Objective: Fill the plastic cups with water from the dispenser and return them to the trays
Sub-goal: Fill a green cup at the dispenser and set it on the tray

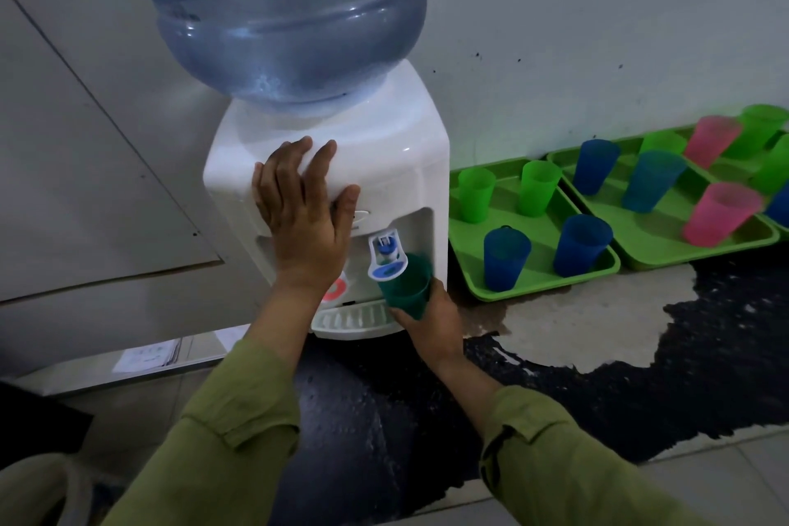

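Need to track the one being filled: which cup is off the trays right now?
The dark green cup, held in the right hand under the blue tap. All other cups stand on the green trays.

Left hand [303, 218] rests flat on the white dispenser [384, 167] front, while right hand [435, 312] holds a green cup [405, 284] against the blue tap [386, 256], green trays [533, 286] alongside.

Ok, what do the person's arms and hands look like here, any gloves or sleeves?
Both hands are bare: no gloves, rings or watch visible on the left hand or the right hand. Both arms wear long olive-green sleeves of a woven shirt fabric, ending above the wrists in stitched cuffs. The right cuff shows a placket slit.
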Action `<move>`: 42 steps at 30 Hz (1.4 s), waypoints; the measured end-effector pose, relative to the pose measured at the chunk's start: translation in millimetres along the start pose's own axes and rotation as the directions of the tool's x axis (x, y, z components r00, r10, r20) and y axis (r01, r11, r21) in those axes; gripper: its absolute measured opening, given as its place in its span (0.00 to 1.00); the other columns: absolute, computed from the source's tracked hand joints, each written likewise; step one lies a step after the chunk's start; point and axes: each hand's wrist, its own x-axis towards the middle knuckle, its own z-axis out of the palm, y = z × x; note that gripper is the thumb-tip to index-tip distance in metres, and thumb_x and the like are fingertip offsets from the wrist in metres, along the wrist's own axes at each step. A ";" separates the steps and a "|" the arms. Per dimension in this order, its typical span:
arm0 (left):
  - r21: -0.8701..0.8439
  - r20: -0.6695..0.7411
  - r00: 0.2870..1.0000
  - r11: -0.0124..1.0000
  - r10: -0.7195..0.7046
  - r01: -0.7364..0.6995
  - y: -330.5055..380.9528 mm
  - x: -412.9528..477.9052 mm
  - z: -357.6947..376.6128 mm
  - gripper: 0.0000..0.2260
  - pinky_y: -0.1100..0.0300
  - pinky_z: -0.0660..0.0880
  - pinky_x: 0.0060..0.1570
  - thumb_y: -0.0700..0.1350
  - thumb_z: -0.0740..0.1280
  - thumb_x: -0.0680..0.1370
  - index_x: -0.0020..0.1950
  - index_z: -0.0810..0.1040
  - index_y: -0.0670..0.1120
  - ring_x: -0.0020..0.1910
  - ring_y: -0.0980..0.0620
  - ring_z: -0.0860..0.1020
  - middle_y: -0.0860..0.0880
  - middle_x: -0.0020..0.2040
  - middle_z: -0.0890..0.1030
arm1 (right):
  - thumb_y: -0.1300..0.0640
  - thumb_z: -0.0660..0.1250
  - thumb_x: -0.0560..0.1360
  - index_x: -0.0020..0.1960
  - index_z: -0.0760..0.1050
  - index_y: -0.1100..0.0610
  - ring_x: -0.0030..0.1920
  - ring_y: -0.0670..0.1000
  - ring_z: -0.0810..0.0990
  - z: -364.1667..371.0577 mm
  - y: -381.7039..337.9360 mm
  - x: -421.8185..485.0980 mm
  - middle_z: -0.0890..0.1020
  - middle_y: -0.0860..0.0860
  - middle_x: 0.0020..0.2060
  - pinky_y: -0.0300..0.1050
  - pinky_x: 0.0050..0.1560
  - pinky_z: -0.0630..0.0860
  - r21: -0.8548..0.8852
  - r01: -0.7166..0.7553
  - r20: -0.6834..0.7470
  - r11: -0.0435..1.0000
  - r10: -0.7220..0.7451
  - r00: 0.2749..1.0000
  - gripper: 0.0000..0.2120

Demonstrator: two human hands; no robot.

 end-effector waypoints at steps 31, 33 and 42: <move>-0.104 0.660 0.518 0.617 -0.545 0.780 36.1 -61.6 -12.5 0.14 0.57 0.73 0.41 0.48 0.61 0.78 0.34 0.78 0.46 0.32 0.52 0.77 0.51 0.31 0.81 | 0.49 0.77 0.64 0.63 0.68 0.58 0.56 0.58 0.79 -2.8 -5.3 3.0 0.80 0.56 0.56 0.47 0.51 0.75 -0.080 -0.008 0.019 0.997 0.010 1.000 0.33; -0.110 0.679 0.485 0.576 -0.552 0.810 36.3 -63.4 -11.1 0.14 0.55 0.74 0.43 0.48 0.62 0.78 0.34 0.78 0.47 0.30 0.53 0.76 0.52 0.31 0.80 | 0.49 0.77 0.63 0.62 0.68 0.58 0.56 0.58 0.79 -2.3 -4.4 2.9 0.80 0.57 0.56 0.47 0.51 0.75 -0.072 -0.007 0.011 0.997 0.008 1.000 0.33; 0.003 0.738 0.457 0.681 -0.496 0.733 27.7 -72.8 4.2 0.15 0.54 0.76 0.44 0.52 0.61 0.79 0.35 0.75 0.48 0.35 0.50 0.78 0.52 0.33 0.81 | 0.51 0.77 0.63 0.61 0.69 0.58 0.55 0.56 0.79 0.8 0.4 1.2 0.80 0.55 0.55 0.45 0.49 0.74 -0.020 0.022 -0.014 1.000 -0.022 1.000 0.31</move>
